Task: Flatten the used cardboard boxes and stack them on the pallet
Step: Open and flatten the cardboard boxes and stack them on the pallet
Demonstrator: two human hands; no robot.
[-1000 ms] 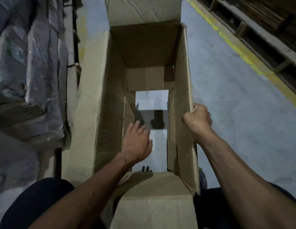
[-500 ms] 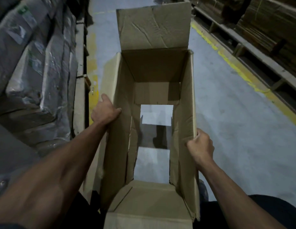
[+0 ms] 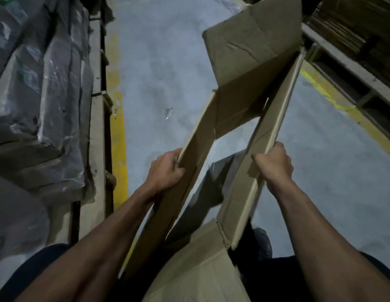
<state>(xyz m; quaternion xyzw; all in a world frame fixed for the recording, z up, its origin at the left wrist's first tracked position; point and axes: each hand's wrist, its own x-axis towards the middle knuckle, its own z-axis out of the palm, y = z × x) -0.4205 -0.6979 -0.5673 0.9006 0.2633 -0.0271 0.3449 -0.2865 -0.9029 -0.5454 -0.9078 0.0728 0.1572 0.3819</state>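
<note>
A large brown cardboard box point(image 3: 250, 49), open at both ends, is held in front of me and skewed to the right, its two long walls drawn close together. My left hand point(image 3: 165, 171) grips the top edge of the left wall. My right hand point(image 3: 273, 163) grips the top edge of the right wall. The far flap stands up at the top right, and a near flap hangs by my legs. A wooden pallet point(image 3: 351, 68) loaded with flat cardboard lies at the right, beyond the yellow line.
Plastic-wrapped goods point(image 3: 39, 88) are stacked on pallets along the left. Yellow floor lines point(image 3: 118, 136) border a grey concrete aisle point(image 3: 159, 62). A small scrap of clear plastic point(image 3: 169, 112) lies on the floor ahead.
My left hand came out of the box and took the left wall's edge. The box has since leaned right and its walls have closed toward each other.
</note>
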